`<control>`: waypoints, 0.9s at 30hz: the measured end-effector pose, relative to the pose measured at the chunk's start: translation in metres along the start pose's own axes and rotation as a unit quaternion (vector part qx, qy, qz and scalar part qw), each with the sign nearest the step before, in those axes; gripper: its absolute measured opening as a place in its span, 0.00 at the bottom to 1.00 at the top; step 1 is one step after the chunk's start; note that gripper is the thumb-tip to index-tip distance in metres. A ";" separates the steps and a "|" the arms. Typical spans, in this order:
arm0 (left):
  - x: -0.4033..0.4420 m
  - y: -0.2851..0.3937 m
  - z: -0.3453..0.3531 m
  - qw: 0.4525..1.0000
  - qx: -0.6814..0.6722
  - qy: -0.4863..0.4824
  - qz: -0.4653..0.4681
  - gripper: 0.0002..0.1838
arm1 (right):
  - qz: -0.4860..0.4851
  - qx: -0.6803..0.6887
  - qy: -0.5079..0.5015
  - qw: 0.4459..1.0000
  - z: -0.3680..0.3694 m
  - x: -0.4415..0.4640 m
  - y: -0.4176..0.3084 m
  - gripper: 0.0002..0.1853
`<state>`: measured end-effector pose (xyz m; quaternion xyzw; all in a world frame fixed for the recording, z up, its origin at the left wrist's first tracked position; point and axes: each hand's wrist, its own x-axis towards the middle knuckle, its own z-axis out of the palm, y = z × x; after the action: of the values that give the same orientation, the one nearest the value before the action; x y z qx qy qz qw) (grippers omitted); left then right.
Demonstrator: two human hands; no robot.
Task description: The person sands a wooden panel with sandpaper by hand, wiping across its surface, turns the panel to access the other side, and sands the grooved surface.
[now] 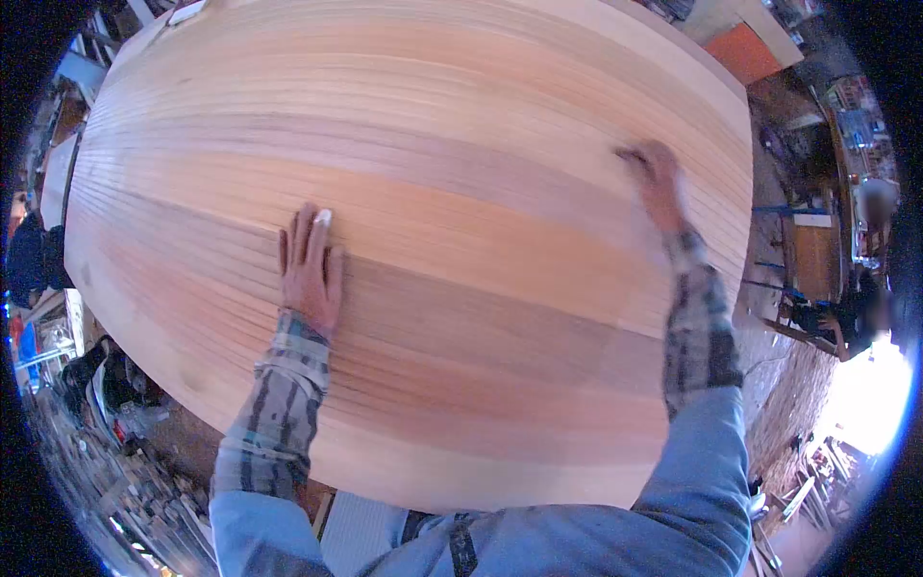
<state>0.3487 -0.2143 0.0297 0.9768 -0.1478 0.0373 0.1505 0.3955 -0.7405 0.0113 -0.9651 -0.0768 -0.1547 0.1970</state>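
Note:
A large wooden panel [461, 240] of joined boards in pale, orange and brownish tones fills most of the view. Flat on its left middle part lies my left hand [311, 274], fingers stretched out, with something white round one fingertip. My right hand [659, 183] is over the panel's right part, blurred by motion. Its fingers are bent around a small dark thing at their tips, too blurred to make out. Checked sleeves cover both forearms.
A pale object [187, 12] rests at the panel's upper left edge. Wood strips [144, 505] are piled at the lower left. An orange board [742, 54] stands at the upper right. A person [851, 313] is at the far right, another dark-clothed figure [37, 258] at the far left.

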 end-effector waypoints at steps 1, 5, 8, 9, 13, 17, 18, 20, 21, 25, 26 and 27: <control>0.000 0.001 0.002 1.000 0.002 0.002 -0.005 0.26 | -0.018 0.007 -0.008 1.000 0.034 0.034 -0.043 0.11; -0.003 -0.003 0.005 1.000 0.000 0.003 0.004 0.27 | -0.036 0.003 -0.069 0.997 0.160 0.176 -0.216 0.13; -0.003 -0.002 0.002 0.999 -0.038 0.008 0.011 0.27 | -0.022 -0.017 -0.068 0.997 0.198 0.217 -0.255 0.13; -0.004 -0.003 0.004 0.999 -0.041 0.010 0.009 0.27 | -0.024 0.010 -0.086 0.996 0.190 0.214 -0.253 0.13; -0.004 0.005 0.008 0.999 -0.043 0.007 0.007 0.28 | -0.134 -0.032 0.014 0.990 0.092 0.076 -0.074 0.14; -0.002 0.004 0.005 1.000 -0.023 -0.003 -0.004 0.30 | 0.039 -0.006 -0.072 0.997 -0.031 -0.011 0.014 0.11; -0.004 0.006 0.004 1.000 -0.027 -0.006 -0.002 0.30 | 0.048 -0.044 -0.059 0.996 -0.035 -0.017 0.012 0.11; -0.002 0.007 0.002 1.000 -0.022 -0.003 0.001 0.30 | 0.050 0.009 -0.038 0.998 -0.007 -0.002 0.000 0.10; -0.002 0.007 0.002 1.000 -0.018 -0.002 0.000 0.30 | 0.010 -0.018 -0.022 1.000 0.023 0.024 -0.035 0.10; -0.004 0.001 0.000 1.000 -0.021 -0.004 -0.001 0.30 | -0.001 0.073 -0.006 0.997 0.164 0.156 -0.193 0.13; -0.002 0.003 0.002 0.999 -0.031 0.003 0.008 0.29 | -0.062 -0.028 -0.011 0.998 0.200 0.184 -0.213 0.13; 0.001 0.006 0.003 0.999 -0.030 0.008 0.016 0.29 | 0.000 -0.063 -0.103 0.993 0.159 0.199 -0.264 0.13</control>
<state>0.3478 -0.2205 0.0286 0.9689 -0.1636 0.0432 0.1805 0.5705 -0.4187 0.0322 -0.9864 -0.0862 -0.0594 0.1264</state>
